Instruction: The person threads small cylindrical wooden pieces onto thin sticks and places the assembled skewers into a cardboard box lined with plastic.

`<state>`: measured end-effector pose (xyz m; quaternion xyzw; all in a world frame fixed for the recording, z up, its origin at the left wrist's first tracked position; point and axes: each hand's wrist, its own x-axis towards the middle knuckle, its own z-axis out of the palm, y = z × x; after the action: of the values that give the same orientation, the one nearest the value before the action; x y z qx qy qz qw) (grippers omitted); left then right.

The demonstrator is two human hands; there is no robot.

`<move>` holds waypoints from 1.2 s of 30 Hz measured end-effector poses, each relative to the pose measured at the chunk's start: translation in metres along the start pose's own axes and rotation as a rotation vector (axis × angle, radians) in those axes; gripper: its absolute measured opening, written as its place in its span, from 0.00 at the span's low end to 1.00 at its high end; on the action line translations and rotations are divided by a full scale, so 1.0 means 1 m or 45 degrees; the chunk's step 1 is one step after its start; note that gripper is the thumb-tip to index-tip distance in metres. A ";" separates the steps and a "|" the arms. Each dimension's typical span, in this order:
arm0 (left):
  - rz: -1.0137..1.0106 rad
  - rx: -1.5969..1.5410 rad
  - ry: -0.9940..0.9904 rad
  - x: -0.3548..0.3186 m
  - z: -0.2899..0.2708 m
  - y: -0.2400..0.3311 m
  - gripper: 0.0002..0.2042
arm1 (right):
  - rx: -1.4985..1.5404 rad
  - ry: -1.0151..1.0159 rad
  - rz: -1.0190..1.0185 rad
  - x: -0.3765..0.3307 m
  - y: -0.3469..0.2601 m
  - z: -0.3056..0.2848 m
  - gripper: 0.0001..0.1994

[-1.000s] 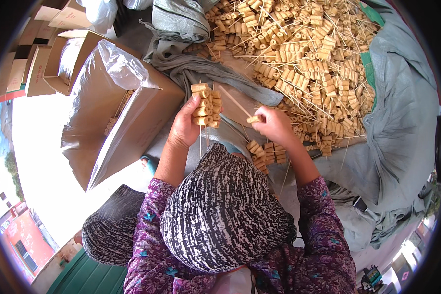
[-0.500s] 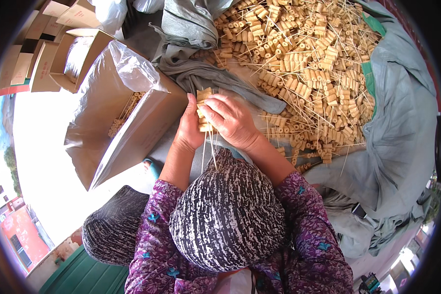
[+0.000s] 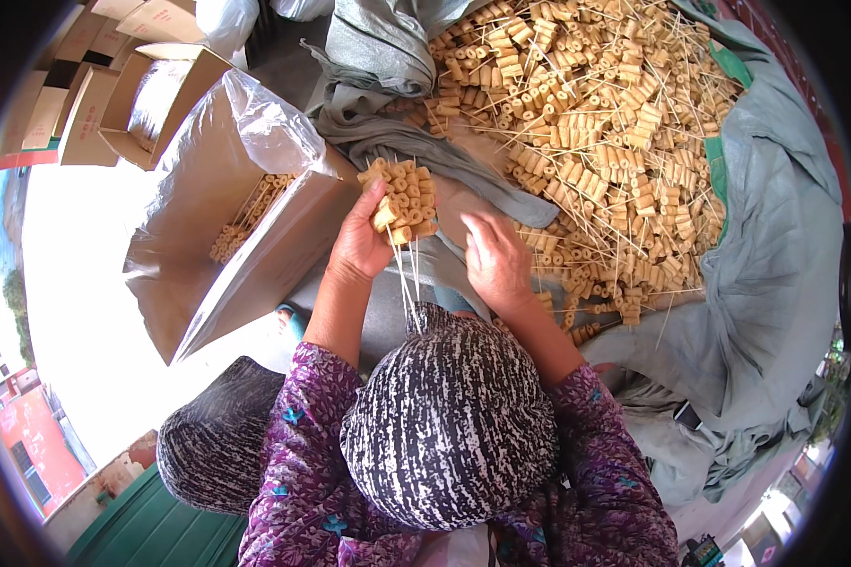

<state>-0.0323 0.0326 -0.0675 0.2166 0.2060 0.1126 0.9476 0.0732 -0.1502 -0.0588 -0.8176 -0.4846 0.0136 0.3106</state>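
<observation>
Head view shows my left hand (image 3: pixel 361 248) raised, its fingers closed around a bundle of skewers (image 3: pixel 402 201) loaded with tan pieces, beside the lined cardboard box (image 3: pixel 219 248). My right hand (image 3: pixel 494 260) lies palm down, fingers loosely spread, at the edge of the skewer pile (image 3: pixel 596 123).

A plastic-lined brown cardboard box (image 3: pixel 227 227) lies open at left, smaller brown cartons (image 3: pixel 85 104) behind it.

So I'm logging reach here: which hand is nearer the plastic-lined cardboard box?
Left. The left hand, gripping a bundle of skewers, is right beside the box; the right hand is farther off, by the skewer pile.
</observation>
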 end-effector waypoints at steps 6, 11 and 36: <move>0.072 0.053 0.073 -0.003 0.011 -0.001 0.30 | -0.423 -0.683 0.264 -0.120 0.064 0.022 0.08; 0.072 0.022 0.041 0.003 0.021 0.002 0.30 | -0.335 -0.682 0.413 -0.126 0.080 0.023 0.10; 0.304 -0.286 -0.200 -0.033 0.084 0.033 0.29 | -0.411 -0.054 -1.489 0.137 -0.173 -0.139 0.12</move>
<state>-0.0291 0.0211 0.0283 0.1405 0.0902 0.2293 0.9589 0.0550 -0.0505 0.1815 -0.4522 -0.8555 -0.2166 0.1291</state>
